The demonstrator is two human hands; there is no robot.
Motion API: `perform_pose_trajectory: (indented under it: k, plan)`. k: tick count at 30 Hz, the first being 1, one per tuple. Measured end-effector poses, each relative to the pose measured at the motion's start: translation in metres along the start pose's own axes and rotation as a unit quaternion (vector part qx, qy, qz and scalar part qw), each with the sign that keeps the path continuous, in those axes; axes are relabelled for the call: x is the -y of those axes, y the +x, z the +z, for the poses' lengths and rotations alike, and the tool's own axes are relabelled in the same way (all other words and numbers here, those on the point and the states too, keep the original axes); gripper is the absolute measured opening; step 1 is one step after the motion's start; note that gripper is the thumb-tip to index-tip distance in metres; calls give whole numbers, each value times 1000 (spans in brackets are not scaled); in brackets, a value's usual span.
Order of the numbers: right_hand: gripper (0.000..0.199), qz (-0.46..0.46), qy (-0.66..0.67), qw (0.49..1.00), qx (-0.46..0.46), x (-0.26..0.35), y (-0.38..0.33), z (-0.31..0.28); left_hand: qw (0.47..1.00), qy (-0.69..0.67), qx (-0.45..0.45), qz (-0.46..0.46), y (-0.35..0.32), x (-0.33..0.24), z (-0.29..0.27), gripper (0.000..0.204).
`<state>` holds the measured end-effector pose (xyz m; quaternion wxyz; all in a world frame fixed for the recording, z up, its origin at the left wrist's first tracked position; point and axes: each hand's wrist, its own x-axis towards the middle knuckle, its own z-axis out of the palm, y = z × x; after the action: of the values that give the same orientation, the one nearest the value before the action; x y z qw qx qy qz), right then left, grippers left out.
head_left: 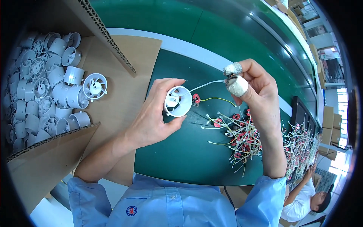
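Currently in hand: a white fan housing, above the green mat; mouth turned up toward the camera, hub and vanes showing.
Left hand: curled about the housing from the left, fingers on the far side, thumb on the near side.
Right hand: thumb and forefinger, both in pale finger wraps, pinching a white wire; the wire's end is hidden there.
Wire run: slightly bowed, from the housing's mouth to the pinch; fixing inside not discernible.
Step (judged): guiding the wire at the housing; pulling or feeding, cannot tell.
Next move (judged): calls for a firm left hold and a light pinch, sparing the wire strain or snagging on the vanes.
Red ring board: just right of the housing, yellow lead attached.
Wired-board heap: right, nearer side.
Cardboard box: left, bearing similar housings.
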<state>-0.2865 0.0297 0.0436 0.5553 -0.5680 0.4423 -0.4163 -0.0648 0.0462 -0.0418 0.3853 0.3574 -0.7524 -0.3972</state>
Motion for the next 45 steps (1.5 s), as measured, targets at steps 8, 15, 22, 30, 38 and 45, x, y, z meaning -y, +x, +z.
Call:
perform_pose_trajectory:
  k: [8,15,22,30,38,45]
  plan:
    - [33,-73,-104,992,4,3,16,14,1000,19,7,19,1,2,1,66]
    - [37,-205,-231,949,63,2,21,25,998,-44,7,-43,1,-4,-3,64]
    - [38,-137,-244,946,165,7,3,28,985,-133,17,-113,0,2,-1,66]
    - [37,-24,-89,992,91,2,-20,19,987,-150,-18,-49,0,6,-1,66]
    - [38,113,153,979,79,-10,-48,17,987,-150,-44,-18,1,8,-1,70]
    - [37,36,287,954,83,-16,-43,2,991,-116,-59,-22,2,8,0,65]
